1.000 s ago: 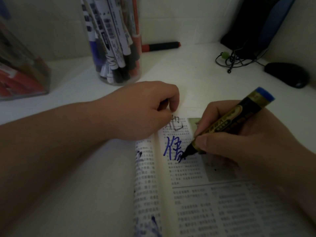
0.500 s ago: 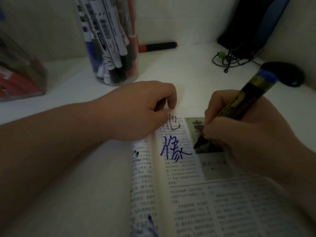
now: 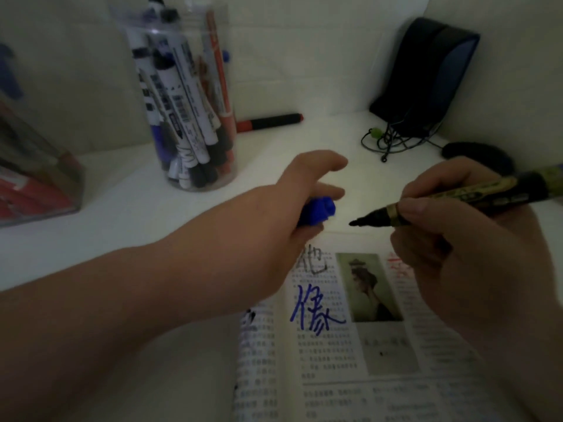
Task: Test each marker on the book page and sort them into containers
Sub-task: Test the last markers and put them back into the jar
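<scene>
The right hand [image 3: 463,260] grips the uncapped marker [image 3: 475,197] near its front end, thumb and forefinger pinched on the gold band just behind the dark tip, the other fingers curled under the black-and-gold barrel. The marker lies almost level in the air above the top edge of the open book [image 3: 335,391], tip pointing left and clear of the paper. Just left of that tip, apart from it, the left hand [image 3: 292,196] holds a blue cap [image 3: 316,213] in its curled fingers, the thumb stretched forward above it; motion blur makes it hard to tell exactly which fingers clamp the cap. The left hand hangs over the book's upper left corner. On the page below, a blue handwritten mark [image 3: 313,312] sits in the printed column beside a small photograph [image 3: 370,287], with a fainter grey mark above it and a red scribble by the right hand. On the white table [image 3: 122,214], behind the left hand, stands a clear round jar [image 3: 189,117] packed with upright markers, mostly white-barrelled with black, blue and red ends. At the far left edge is a clear box [image 3: 36,184] holding red markers. A red-and-black marker [image 3: 269,121] lies alone by the wall behind the jar. In the far right corner a dark pouch [image 3: 426,77] leans on the wall, with tangled cables [image 3: 387,141] and a black mouse [image 3: 475,153] before it
</scene>
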The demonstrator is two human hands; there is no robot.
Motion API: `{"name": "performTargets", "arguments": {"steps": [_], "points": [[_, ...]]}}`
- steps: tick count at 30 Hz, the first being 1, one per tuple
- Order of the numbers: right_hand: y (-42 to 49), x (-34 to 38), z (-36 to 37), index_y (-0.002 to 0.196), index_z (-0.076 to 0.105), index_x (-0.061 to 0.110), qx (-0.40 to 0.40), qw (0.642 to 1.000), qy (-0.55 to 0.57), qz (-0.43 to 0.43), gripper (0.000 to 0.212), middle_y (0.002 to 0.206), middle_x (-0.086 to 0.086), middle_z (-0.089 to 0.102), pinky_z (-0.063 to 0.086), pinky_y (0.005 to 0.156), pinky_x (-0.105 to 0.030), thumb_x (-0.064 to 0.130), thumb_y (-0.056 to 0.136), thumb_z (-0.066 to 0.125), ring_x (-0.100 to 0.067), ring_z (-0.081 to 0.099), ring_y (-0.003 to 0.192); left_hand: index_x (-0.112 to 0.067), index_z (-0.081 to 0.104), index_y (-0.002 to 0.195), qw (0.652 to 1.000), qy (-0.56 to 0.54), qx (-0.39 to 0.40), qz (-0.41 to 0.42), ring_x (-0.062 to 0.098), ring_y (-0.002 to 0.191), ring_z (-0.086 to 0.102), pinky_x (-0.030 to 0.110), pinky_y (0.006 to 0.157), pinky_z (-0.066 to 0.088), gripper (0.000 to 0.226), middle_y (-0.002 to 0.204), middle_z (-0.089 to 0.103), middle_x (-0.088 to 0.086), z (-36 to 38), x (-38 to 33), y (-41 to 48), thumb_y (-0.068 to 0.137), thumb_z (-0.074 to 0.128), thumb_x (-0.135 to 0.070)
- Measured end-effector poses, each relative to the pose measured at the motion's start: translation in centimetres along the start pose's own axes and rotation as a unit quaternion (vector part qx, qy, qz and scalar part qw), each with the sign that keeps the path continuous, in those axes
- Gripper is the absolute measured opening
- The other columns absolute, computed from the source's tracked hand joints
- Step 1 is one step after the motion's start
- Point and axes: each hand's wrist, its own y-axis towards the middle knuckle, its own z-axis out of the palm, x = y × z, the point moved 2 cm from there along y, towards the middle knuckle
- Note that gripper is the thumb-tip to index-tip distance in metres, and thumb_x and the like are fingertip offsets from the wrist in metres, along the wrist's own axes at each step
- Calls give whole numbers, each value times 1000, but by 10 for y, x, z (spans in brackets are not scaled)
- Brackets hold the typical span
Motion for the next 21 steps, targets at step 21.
{"name": "performTargets", "arguments": {"steps": [21], "points": [[2,4,2,90,75,18,129,989,27,68,35,75,-20,71,46,43,-25,41,66,86,-29,63,56,-33,65,96,990,-92,-109,3,17,69,65,33,58,51,22,83,69,-11,-11,3,-7,81,71,-48]]}}
